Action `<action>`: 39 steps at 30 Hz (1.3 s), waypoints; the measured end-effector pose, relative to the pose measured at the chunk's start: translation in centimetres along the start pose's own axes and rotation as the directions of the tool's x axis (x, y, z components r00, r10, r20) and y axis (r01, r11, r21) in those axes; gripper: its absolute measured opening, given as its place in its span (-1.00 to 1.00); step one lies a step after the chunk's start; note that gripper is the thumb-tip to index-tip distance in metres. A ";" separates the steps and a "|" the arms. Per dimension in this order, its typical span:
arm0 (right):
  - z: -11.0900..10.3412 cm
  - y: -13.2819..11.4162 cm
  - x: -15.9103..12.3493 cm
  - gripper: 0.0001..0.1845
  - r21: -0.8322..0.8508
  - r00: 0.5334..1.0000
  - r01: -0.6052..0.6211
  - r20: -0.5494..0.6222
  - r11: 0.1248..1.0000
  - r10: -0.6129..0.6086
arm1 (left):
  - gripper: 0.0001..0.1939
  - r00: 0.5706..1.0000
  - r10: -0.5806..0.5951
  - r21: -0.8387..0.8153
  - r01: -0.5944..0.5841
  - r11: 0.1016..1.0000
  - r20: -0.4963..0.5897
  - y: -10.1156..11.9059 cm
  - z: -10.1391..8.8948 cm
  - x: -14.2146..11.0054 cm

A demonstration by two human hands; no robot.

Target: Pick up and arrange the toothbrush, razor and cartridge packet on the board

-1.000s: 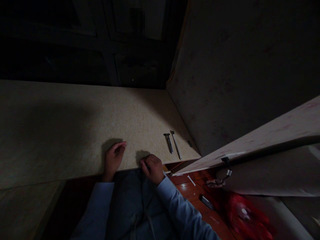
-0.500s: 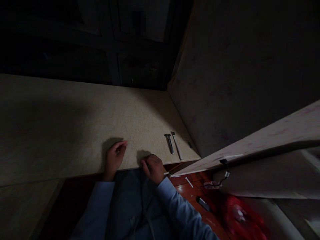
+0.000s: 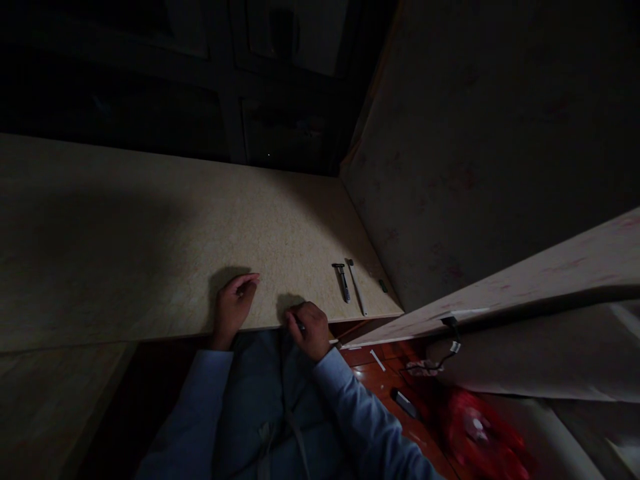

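My left hand (image 3: 236,303) rests at the front edge of the pale, marbled counter (image 3: 200,247). Its fingers curl in toward the thumb, and I see nothing between them. To its right, my right hand (image 3: 311,329) is closed at the same edge, over my lap. A small pale spot shows between its thumb and fingers, too dim to name. Right of that hand lie a razor (image 3: 343,283) and, beside it, a toothbrush (image 3: 357,287) with a dark head and a light handle. Neither hand touches them.
A small dark object (image 3: 383,286) lies near the patterned wall (image 3: 450,187) on the right. Below, the red-brown floor (image 3: 367,373) holds a white strip (image 3: 378,360), a dark and grey object (image 3: 405,403) and a red plastic bag (image 3: 480,433). A black cable (image 3: 449,322) hangs nearby.
The view has shifted slightly, so the counter and its objects sit a little higher and farther right. Both hands keep nearly the same pose, the right fingers turned a little.
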State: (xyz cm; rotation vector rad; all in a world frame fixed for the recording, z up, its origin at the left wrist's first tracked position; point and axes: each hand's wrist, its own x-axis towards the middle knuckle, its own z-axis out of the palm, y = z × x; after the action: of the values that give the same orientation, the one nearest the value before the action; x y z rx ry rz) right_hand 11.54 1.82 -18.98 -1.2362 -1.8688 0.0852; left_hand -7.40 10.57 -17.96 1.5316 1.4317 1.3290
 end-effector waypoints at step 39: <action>0.1 -0.2 0.0 -0.75 -0.025 0.998 0.038 -0.050 0.999 -0.039 | -0.69 1.000 -0.006 0.007 0.006 1.000 0.001 0.2 0.0 -0.2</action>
State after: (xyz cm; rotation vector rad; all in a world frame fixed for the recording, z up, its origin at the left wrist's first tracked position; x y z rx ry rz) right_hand 11.33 1.78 -18.93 -1.2074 -1.8540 0.0103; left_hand -7.28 10.37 -17.80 1.5311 1.4403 1.3209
